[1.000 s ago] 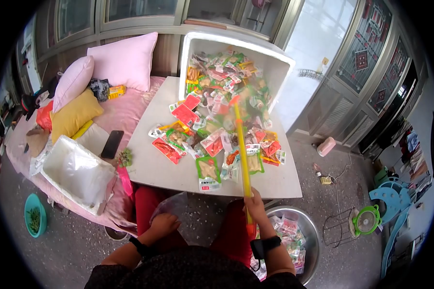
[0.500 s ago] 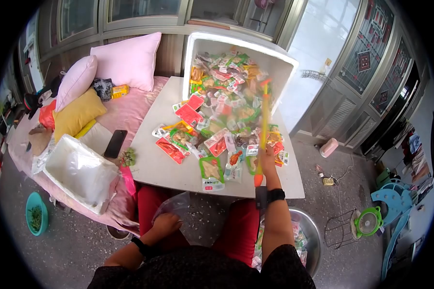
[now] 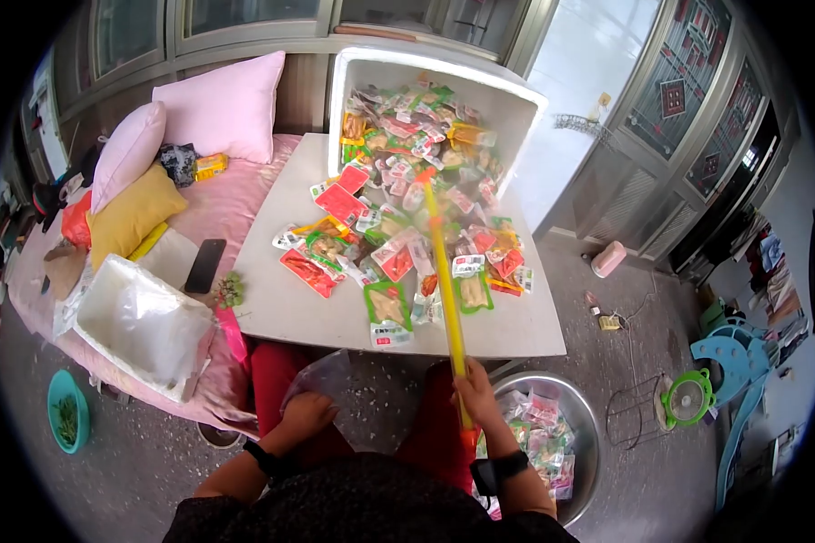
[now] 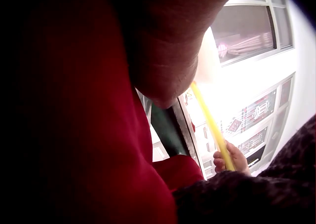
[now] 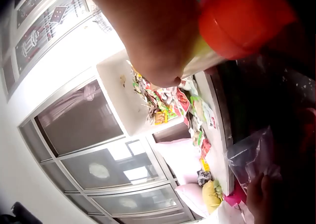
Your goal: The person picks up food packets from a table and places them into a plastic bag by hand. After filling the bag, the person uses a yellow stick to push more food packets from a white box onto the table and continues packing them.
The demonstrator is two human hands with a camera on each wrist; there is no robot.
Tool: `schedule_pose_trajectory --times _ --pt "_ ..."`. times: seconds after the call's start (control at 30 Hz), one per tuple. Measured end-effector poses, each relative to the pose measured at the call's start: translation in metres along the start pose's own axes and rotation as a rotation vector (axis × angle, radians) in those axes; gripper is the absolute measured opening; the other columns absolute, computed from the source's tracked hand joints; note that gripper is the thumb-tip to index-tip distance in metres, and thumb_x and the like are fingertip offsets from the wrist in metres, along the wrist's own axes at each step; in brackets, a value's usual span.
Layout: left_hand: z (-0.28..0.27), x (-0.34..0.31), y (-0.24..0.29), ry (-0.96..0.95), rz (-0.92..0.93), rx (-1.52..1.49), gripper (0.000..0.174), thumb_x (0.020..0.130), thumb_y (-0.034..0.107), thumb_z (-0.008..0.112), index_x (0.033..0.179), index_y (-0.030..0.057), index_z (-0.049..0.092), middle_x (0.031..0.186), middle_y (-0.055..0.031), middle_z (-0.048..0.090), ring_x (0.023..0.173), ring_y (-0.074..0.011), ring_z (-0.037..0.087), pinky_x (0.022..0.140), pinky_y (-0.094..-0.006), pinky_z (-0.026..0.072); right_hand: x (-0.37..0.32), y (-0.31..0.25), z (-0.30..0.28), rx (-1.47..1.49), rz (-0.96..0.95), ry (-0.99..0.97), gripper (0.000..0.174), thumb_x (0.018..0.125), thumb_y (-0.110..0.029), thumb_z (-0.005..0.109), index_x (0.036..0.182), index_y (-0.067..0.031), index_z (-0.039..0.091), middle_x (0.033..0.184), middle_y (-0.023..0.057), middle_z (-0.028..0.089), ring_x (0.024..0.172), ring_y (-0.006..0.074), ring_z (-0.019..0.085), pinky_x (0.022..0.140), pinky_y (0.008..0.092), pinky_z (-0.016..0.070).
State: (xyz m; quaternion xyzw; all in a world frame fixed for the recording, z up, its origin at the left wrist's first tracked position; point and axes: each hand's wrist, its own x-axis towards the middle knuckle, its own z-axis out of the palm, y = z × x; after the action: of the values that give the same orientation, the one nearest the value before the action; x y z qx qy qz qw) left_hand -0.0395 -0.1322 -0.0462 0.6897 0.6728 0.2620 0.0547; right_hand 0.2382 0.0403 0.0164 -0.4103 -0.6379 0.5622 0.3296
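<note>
My right hand (image 3: 475,394) grips the near end of a long yellow stick (image 3: 447,294) with orange parts at both ends. The stick slants over the table (image 3: 525,335), and its orange tip overlaps the heap of small snack packets (image 3: 340,204) at the mouth of a white foam box (image 3: 335,109) lying on its side. Over the left thigh, my left hand (image 3: 308,413) holds a clear plastic bag (image 3: 321,376). The right wrist view shows the bag (image 5: 254,152) hanging from those fingers. In the left wrist view the stick (image 4: 210,116) passes beyond the dark, close left hand.
A metal basin (image 3: 591,452) with more packets stands on the floor at right. On the pink-covered seat at left lie a smaller foam box (image 3: 140,330), a phone (image 3: 206,265) and cushions (image 3: 222,104). A green fan (image 3: 688,398) stands on the far right floor.
My right hand reached forward over the table with the stick, then drew back toward my body; the tip swung right and then back left. My left hand stays with the bag.
</note>
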Motion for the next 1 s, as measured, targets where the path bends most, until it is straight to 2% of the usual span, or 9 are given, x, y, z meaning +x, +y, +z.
schedule_pose_trajectory --times 0.07,0.17,0.27,0.4,0.57,0.7,0.8,0.9,1.0 --pt "0.000 -0.001 0.000 0.010 0.006 -0.003 0.020 0.071 0.026 0.055 0.065 0.0074 0.050 0.062 -0.0102 0.051 0.060 -0.0273 0.052 0.054 -0.0385 0.0415 -0.010 0.007 -0.004 -0.026 -0.144 0.055 0.044 0.080 -0.008 0.045 0.120 -0.0057 0.028 0.065 0.0041 0.049 0.048 0.0107 0.049 0.044 0.0239 0.0411" --pt "0.002 -0.003 -0.003 -0.002 0.001 0.005 0.021 0.071 0.026 0.055 0.064 0.0073 0.050 0.062 -0.0102 0.051 0.060 -0.0274 0.052 0.054 -0.0386 0.0415 -0.001 -0.008 -0.023 -0.102 -0.126 0.283 0.044 0.079 -0.008 0.046 0.119 -0.0054 0.028 0.065 0.0049 0.048 0.046 0.0117 0.049 0.041 0.0250 0.0406" --pt "0.000 -0.002 -0.003 0.003 0.006 0.009 0.021 0.071 0.026 0.055 0.064 0.0072 0.049 0.062 -0.0103 0.051 0.060 -0.0276 0.052 0.053 -0.0386 0.0415 0.013 -0.022 -0.056 -0.022 0.090 0.395 0.044 0.078 -0.010 0.047 0.118 -0.0051 0.029 0.063 0.0059 0.047 0.043 0.0132 0.048 0.038 0.0262 0.0394" --pt "0.003 -0.004 -0.005 0.038 0.019 -0.009 0.021 0.070 0.026 0.056 0.064 0.0070 0.049 0.061 -0.0103 0.050 0.058 -0.0277 0.052 0.052 -0.0384 0.0416 0.021 -0.025 -0.090 -0.125 0.176 0.378 0.040 0.079 -0.013 0.045 0.116 -0.0060 0.031 0.061 0.0049 0.045 0.043 0.0128 0.045 0.036 0.0259 0.0387" --pt "0.007 -0.006 -0.006 0.015 -0.004 -0.009 0.021 0.070 0.026 0.056 0.064 0.0072 0.050 0.061 -0.0104 0.050 0.059 -0.0275 0.052 0.052 -0.0381 0.0422 -0.012 -0.027 -0.086 -0.261 0.187 0.215 0.042 0.079 -0.013 0.046 0.117 -0.0057 0.030 0.062 0.0049 0.046 0.043 0.0132 0.046 0.037 0.0259 0.0386" --pt "0.007 -0.006 -0.008 0.006 -0.011 0.010 0.021 0.070 0.027 0.055 0.065 0.0076 0.051 0.062 -0.0106 0.051 0.059 -0.0275 0.053 0.053 -0.0387 0.0423 -0.050 -0.046 -0.062 0.016 0.248 0.163 0.043 0.078 -0.008 0.046 0.118 -0.0044 0.031 0.066 0.0035 0.047 0.048 0.0113 0.047 0.042 0.0245 0.0415" --pt "0.004 -0.004 -0.006 -0.009 -0.013 0.013 0.021 0.070 0.028 0.054 0.065 0.0078 0.051 0.063 -0.0109 0.051 0.060 -0.0278 0.053 0.053 -0.0393 0.0421 -0.058 -0.034 -0.065 -0.007 0.194 0.157 0.044 0.078 -0.007 0.047 0.119 -0.0043 0.031 0.069 0.0038 0.048 0.051 0.0098 0.047 0.043 0.0238 0.0409" --pt "0.009 -0.005 -0.010 -0.016 -0.007 0.005 0.021 0.070 0.028 0.054 0.066 0.0078 0.051 0.064 -0.0109 0.051 0.060 -0.0278 0.053 0.054 -0.0395 0.0421 -0.043 -0.021 -0.063 -0.193 0.083 0.233 0.045 0.078 -0.006 0.047 0.119 -0.0034 0.030 0.069 0.0039 0.048 0.051 0.0091 0.047 0.044 0.0227 0.0400" --pt "0.009 -0.008 -0.012 -0.024 -0.021 0.004 0.021 0.071 0.028 0.054 0.067 0.0079 0.051 0.064 -0.0109 0.051 0.061 -0.0279 0.053 0.054 -0.0395 0.0420 -0.011 -0.027 -0.053 -0.160 -0.077 0.197 0.046 0.078 -0.003 0.045 0.121 -0.0029 0.026 0.062 0.0051 0.047 0.044 0.0107 0.046 0.039 0.0241 0.0381"
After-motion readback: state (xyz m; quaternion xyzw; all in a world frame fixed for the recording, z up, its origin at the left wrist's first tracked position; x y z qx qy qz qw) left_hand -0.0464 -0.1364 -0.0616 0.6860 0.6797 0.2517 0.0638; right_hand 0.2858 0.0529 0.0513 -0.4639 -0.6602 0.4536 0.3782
